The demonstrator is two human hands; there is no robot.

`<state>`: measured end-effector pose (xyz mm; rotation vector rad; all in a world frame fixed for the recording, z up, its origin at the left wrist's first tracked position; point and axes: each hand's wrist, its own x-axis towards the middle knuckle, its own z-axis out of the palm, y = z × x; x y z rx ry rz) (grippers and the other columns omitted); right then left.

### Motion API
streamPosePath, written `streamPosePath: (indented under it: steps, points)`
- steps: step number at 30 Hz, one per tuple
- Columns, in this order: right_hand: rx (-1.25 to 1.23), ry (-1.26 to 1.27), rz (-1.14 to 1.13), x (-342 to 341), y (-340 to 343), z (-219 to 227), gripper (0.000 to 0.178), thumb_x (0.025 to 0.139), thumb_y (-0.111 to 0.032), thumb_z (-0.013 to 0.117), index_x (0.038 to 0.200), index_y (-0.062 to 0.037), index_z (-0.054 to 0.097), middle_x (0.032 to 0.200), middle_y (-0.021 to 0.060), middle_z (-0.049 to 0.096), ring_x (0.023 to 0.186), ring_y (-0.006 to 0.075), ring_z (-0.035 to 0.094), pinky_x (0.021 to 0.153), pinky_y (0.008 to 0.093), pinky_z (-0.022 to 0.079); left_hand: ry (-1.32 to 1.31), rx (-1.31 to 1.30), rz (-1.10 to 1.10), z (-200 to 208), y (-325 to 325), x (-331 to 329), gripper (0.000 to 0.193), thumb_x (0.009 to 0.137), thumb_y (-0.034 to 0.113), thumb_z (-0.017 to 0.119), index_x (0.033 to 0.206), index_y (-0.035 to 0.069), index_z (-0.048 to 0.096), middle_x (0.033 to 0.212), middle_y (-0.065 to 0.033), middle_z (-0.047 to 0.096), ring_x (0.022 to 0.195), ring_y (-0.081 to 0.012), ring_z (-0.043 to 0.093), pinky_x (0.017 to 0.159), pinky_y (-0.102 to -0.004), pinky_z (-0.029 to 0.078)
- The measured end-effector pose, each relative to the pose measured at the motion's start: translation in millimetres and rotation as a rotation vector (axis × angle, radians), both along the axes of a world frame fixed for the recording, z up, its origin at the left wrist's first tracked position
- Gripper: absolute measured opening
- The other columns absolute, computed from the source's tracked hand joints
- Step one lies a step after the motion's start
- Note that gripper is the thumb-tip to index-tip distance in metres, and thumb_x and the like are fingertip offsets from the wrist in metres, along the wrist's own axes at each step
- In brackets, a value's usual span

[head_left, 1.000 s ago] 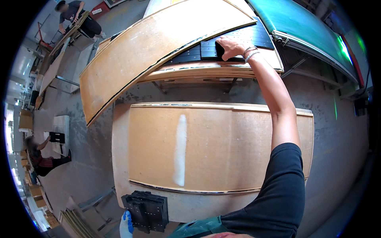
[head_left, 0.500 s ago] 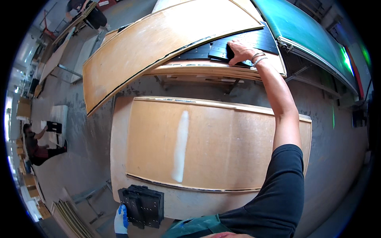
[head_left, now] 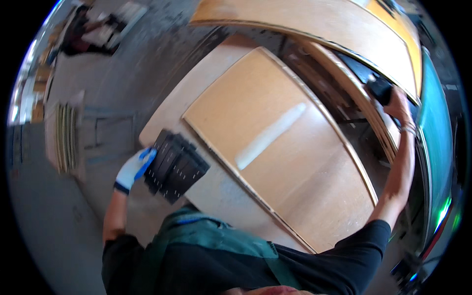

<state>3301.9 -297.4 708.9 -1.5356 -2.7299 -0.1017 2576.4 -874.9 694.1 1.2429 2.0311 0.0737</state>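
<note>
My left hand (head_left: 135, 169), in a white and blue glove, grips the edge of a stack of black perforated plates (head_left: 174, 169) beside the table's near left corner. Far to the right, my bare right hand (head_left: 399, 107), with bands on its wrist, is closed around a black plate-like piece (head_left: 380, 89), blurred by motion. That piece is just above the layered wooden stack, under the edge of a curved wooden panel (head_left: 314, 17). Between my arms a framed wooden panel (head_left: 246, 98) with a whitish streak (head_left: 270, 137) lies on the pale table (head_left: 164, 113).
A green-topped bench or conveyor (head_left: 438, 157) runs along the right side. Thin panels (head_left: 66, 137) stand in a row at the left, near a metal frame (head_left: 108, 130). At the far left another person (head_left: 81, 34) sits low, handling a dark piece.
The view has turned, so the table appears slanted. My right hand, earlier resting on the black plates, now has a black piece in it. The left-hand stack appears higher in view.
</note>
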Motion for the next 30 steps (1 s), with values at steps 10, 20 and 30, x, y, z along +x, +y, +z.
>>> streamPosePath:
  steps: [10, 20, 30]
  points:
    - [-0.195, 0.167, 0.255, -160.7, -189.3, 68.5, 0.085, 0.059, -0.008, 0.083, 0.136, 0.0006, 0.048, 0.124, 0.0215, 0.057, 0.116, 0.0415, 0.056, 0.102, 0.0444, 0.048, -0.357, -0.083, 0.291, 22.2, 20.6, 20.3, 0.063, 0.103, 0.052, 0.048, 0.142, 0.003, 0.052, 0.129, -0.014, 0.065, 0.114, -0.0191, 0.061, 0.099, -0.0304, 0.046]
    - [-0.384, 0.304, 1.185, -431.9, -411.3, 54.5, 0.063, 0.061, -0.009, 0.084, 0.117, 0.004, 0.058, 0.103, 0.0133, 0.058, 0.101, 0.027, 0.057, 0.086, 0.0374, 0.047, -0.296, 0.028, 0.027, 15.9, 26.1, 4.2, 0.06, 0.104, 0.05, 0.048, 0.146, 0.008, 0.048, 0.116, -0.0134, 0.068, 0.098, -0.0194, 0.063, 0.09, -0.0316, 0.049]
    - [-0.203, 0.174, 1.254, -474.9, -475.6, 16.8, 0.035, 0.084, -0.011, 0.065, 0.117, 0.0023, 0.062, 0.101, 0.0092, 0.059, 0.102, 0.0225, 0.056, 0.09, 0.0364, 0.045, -0.318, 0.021, -0.092, 3.3, 26.9, -10.1, 0.056, 0.105, 0.043, 0.048, 0.149, 0.009, 0.043, 0.12, -0.0171, 0.068, 0.099, -0.0259, 0.066, 0.09, -0.0353, 0.05]
